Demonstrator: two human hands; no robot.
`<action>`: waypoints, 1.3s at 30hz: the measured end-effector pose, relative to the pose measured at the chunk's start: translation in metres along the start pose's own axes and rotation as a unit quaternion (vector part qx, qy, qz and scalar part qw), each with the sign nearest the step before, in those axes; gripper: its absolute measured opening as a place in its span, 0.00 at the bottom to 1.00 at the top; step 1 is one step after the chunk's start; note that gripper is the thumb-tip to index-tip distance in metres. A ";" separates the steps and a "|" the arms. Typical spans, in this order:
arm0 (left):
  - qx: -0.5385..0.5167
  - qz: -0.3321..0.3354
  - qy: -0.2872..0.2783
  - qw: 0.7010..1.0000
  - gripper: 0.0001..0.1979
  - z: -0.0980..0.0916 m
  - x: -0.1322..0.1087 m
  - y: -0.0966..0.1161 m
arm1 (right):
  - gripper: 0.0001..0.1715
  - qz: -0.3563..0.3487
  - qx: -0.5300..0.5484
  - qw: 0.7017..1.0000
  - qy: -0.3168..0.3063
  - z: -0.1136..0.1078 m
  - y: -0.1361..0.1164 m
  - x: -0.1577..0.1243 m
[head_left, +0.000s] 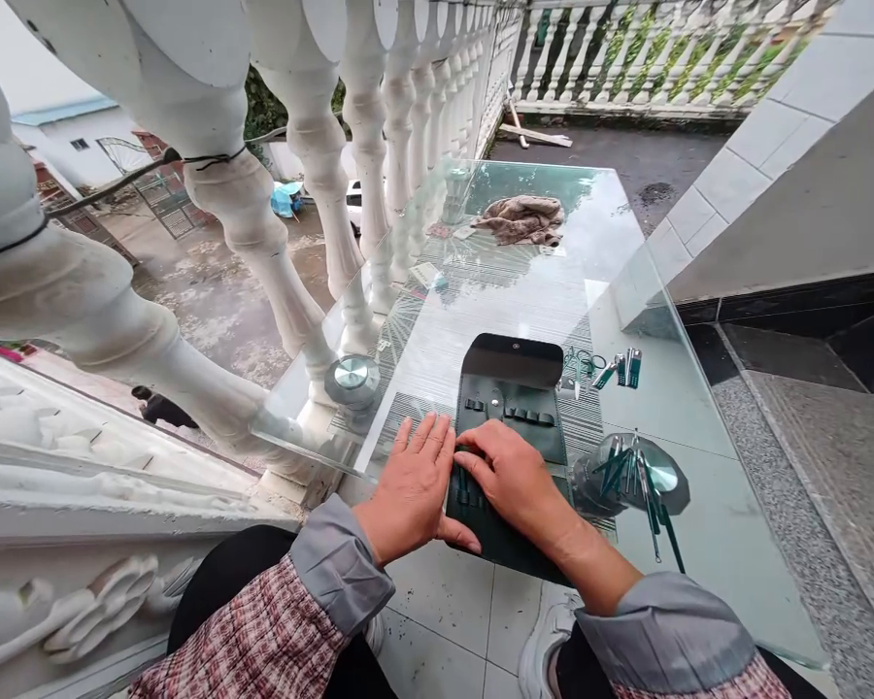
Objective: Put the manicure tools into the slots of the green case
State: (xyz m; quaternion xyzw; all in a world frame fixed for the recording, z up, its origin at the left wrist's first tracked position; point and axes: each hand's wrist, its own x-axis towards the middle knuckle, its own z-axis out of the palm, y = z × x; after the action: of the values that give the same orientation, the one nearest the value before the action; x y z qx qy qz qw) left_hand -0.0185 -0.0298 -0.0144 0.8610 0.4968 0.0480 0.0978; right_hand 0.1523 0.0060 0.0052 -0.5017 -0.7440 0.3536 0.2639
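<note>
A dark green manicure case (514, 447) lies unfolded on the glass table, its flap away from me and its row of elastic loops showing. My left hand (417, 481) rests flat with fingers stretched along the case's left side, its thumb over the lower part. My right hand (514, 476) is closed in a pinch over the case's left part, by the loops; what the fingertips hold, if anything, is hidden. Right of the case lie small scissors (579, 367) and nail clippers (632, 367). Nearer me is a loose pile of thin manicure tools (637, 476).
The glass table (706, 427) has round metal supports, one (353, 374) at the left. A crumpled brown cloth (524, 219) lies at the far end. White balusters (240, 204) line the left side; stone steps (808, 437) stand at the right.
</note>
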 end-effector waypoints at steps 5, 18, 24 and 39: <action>0.001 0.008 -0.009 1.000 0.65 0.000 -0.001 0.000 | 0.07 0.094 0.052 0.993 -0.056 -0.011 0.004 0.002; 0.003 0.022 -0.026 0.999 0.66 -0.006 0.000 -0.005 | 0.04 0.118 0.076 0.986 -0.091 -0.020 -0.001 0.006; -0.010 0.040 -0.014 0.999 0.70 -0.005 0.002 -0.008 | 0.11 0.088 0.069 0.991 -0.067 -0.011 -0.007 0.001; -0.015 0.046 -0.013 0.999 0.64 -0.011 0.002 -0.008 | 0.11 -0.032 -0.111 0.993 -0.031 0.001 -0.009 -0.014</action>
State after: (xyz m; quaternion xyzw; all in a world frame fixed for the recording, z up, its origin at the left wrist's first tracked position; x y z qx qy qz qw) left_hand -0.0263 -0.0226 -0.0059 0.8820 0.4543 0.0489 0.1150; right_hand 0.1514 -0.0090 0.0106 -0.4926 -0.8023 0.2754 0.1946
